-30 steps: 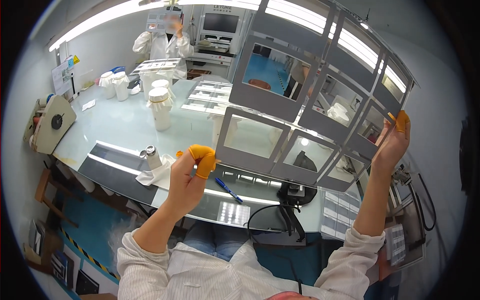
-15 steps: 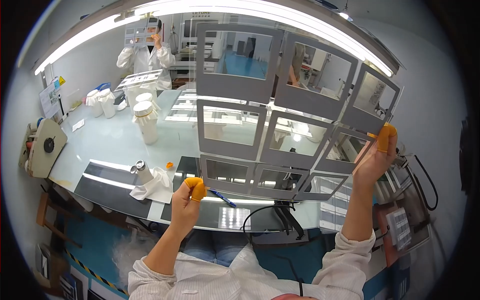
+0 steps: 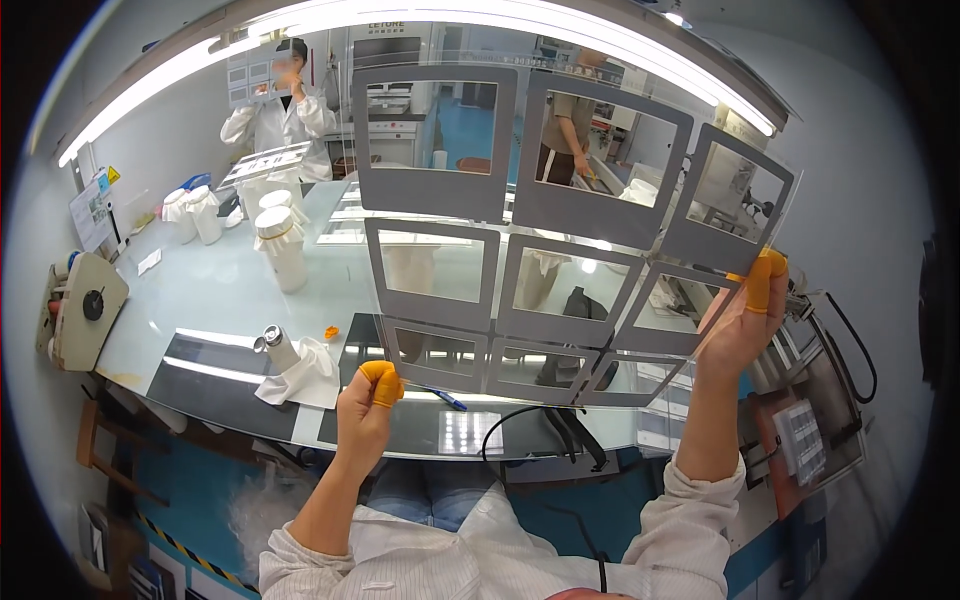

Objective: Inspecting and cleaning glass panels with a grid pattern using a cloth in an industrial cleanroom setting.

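Note:
I hold up a large clear sheet (image 3: pixel 590 213) printed with grey window frames in rows, tilted above the bench. My left hand (image 3: pixel 362 415) pinches its lower left corner, thumb and finger in orange finger cots. At the right edge, my right hand (image 3: pixel 735 330) grips it with orange-covered fingers. The bench and a person beyond show through the windows. Below the sheet, near my left hand, a blue pen (image 3: pixel 449 399) lies on a dark panel. A small metal-topped bottle (image 3: pixel 280 346) rests on a white cloth (image 3: pixel 305 378) left of that hand.
White cloth-covered jars (image 3: pixel 280 250) stand at the back left of the bench (image 3: pixel 215 290). A beige device (image 3: pixel 88 310) sits at the left edge. Beyond, a person in a white coat (image 3: pixel 285 125) holds a similar sheet. A long lamp (image 3: pixel 200 85) hangs overhead; a black cable (image 3: pixel 500 430) crosses the front edge.
The sheet has shifted left and its top has dipped slightly, with both hands still gripping it. Another person's arm shows more fully through the upper middle window.

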The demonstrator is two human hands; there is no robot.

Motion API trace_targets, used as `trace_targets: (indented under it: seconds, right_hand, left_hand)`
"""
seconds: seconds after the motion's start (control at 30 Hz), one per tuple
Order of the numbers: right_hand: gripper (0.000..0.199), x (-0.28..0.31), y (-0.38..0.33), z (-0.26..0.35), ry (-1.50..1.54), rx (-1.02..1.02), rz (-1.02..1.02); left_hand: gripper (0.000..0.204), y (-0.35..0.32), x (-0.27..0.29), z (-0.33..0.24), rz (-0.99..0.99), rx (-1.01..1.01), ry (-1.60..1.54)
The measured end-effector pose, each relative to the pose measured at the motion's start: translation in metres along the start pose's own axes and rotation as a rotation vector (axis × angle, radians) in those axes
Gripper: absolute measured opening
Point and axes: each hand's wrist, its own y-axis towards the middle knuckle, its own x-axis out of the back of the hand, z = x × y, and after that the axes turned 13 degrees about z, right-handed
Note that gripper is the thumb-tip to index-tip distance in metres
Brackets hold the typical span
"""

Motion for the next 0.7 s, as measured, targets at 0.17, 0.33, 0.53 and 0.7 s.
trace_targets:
  seconds: [0.17,0.33,0.53,0.7]
  right_hand:
    - [0.02,0.006,-0.004,-0.01,-0.07,0.013,0.015]
    - [0.024,0.011,-0.014,-0.029,-0.208,-0.163,-0.147]
    - [0.026,-0.005,-0.033,-0.029,-0.221,-0.298,-0.038]
    - [0.023,-0.014,-0.059,-0.031,-0.281,-0.272,0.034]
  left_hand:
    - [0.015,-0.001,-0.001,0.003,0.002,0.032,-0.018]
    - [0.017,-0.006,0.002,0.027,0.016,0.116,-0.047]
    - [0.019,-0.013,0.029,0.072,0.044,0.165,0.366]
    - [0.021,-0.013,0.1,0.109,-0.319,0.09,1.223]
